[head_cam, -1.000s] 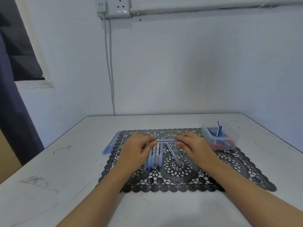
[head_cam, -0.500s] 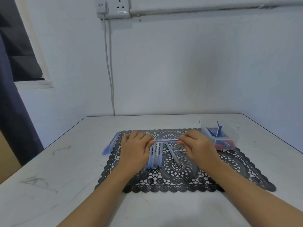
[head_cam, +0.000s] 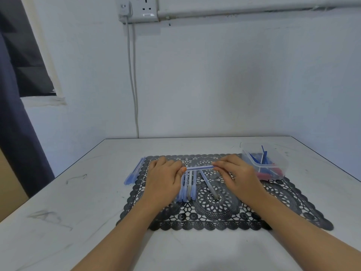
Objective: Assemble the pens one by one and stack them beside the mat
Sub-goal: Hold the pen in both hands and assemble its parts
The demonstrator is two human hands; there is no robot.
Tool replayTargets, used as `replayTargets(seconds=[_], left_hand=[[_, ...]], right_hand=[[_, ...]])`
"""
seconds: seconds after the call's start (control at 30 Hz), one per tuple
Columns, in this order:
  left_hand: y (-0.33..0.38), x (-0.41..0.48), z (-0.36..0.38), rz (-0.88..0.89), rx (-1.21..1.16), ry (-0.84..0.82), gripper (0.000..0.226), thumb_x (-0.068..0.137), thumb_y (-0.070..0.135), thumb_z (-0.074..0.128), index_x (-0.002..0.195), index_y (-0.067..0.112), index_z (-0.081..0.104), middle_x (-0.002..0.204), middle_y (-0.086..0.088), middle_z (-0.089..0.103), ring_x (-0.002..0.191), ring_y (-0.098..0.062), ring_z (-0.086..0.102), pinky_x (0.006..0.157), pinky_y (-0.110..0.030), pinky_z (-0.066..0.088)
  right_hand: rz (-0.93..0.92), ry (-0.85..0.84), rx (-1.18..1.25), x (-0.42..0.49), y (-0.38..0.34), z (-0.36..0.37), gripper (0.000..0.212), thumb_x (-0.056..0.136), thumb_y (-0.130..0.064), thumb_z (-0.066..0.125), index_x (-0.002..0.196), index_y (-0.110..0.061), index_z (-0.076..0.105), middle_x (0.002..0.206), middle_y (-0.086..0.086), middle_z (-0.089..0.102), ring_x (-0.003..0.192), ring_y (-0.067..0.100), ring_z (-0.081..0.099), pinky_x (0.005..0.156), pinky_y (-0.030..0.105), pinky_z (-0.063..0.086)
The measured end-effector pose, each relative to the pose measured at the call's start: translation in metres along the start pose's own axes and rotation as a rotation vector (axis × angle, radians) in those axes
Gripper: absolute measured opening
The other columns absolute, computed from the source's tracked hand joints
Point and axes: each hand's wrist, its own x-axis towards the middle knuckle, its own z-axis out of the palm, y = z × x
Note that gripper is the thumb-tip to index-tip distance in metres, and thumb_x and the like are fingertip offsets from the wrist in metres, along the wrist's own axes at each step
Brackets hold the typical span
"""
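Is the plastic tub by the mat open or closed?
Open: a blue stick pokes up out of the tub, and no lid covers it.

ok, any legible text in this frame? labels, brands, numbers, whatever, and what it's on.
No text can be read anywhere in the frame.
Wall socket: no marking legible.
Held pen: any print on the barrel is too small and blurred to read.
Pens on the mat: same, too small.
Stacked pens beside the mat: same.
Clear tub: no label visible.
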Motion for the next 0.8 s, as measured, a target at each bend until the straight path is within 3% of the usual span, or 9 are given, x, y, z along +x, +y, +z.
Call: replayTargets(seconds=[0.17, 0.33, 0.53, 0.63, 0.8], left_hand=[[0.0, 0.0, 0.0, 0.018, -0.025, 0.012, 0.044, 0.091, 0.045, 0.022, 0.082, 0.023, 0.059, 0.073, 0.018, 0.043, 0.077, -0.011, 0.036, 0.077, -0.03, 0.025], [0.002, 0.0, 0.0, 0.099, -0.012, 0.088, 0.031, 0.092, 0.035, 0.033, 0.075, 0.023, 0.055, 0.068, 0.019, 0.038, 0.072, -0.011, 0.034, 0.075, -0.031, 0.029], [-0.002, 0.002, 0.0, 0.072, 0.058, 0.159, 0.026, 0.092, 0.034, 0.036, 0.075, 0.026, 0.054, 0.068, 0.018, 0.043, 0.073, -0.008, 0.031, 0.073, -0.029, 0.024], [-0.006, 0.002, 0.002, 0.04, 0.075, 0.165, 0.027, 0.091, 0.036, 0.036, 0.078, 0.025, 0.057, 0.071, 0.014, 0.055, 0.075, -0.007, 0.031, 0.073, -0.029, 0.022], [-0.007, 0.002, 0.003, 0.035, 0.069, 0.171, 0.027, 0.091, 0.035, 0.037, 0.078, 0.024, 0.058, 0.072, 0.012, 0.057, 0.074, -0.008, 0.031, 0.074, -0.031, 0.026]], right_hand=[[0.008, 0.0, -0.027, 0.002, -0.002, 0.0, 0.022, 0.077, 0.002, 0.07, 0.097, -0.006, 0.067, 0.087, 0.0, 0.059, 0.077, 0.003, 0.053, 0.077, 0.012, 0.047], [0.051, -0.027, -0.029, 0.002, 0.0, 0.005, 0.034, 0.08, 0.0, 0.056, 0.113, -0.006, 0.063, 0.09, -0.004, 0.049, 0.079, 0.003, 0.047, 0.079, 0.007, 0.039], [0.067, -0.116, -0.033, -0.003, 0.0, 0.008, 0.039, 0.089, -0.033, 0.042, 0.115, -0.014, 0.063, 0.113, -0.001, 0.06, 0.103, 0.009, 0.056, 0.09, 0.023, 0.046], [0.022, -0.102, -0.047, -0.002, -0.003, 0.008, 0.038, 0.09, -0.027, 0.042, 0.118, -0.011, 0.062, 0.113, 0.003, 0.064, 0.104, 0.012, 0.058, 0.092, 0.024, 0.046], [-0.057, -0.022, -0.098, -0.001, -0.003, 0.005, 0.033, 0.084, -0.011, 0.048, 0.111, -0.008, 0.066, 0.097, 0.007, 0.069, 0.088, 0.018, 0.064, 0.082, 0.03, 0.053]])
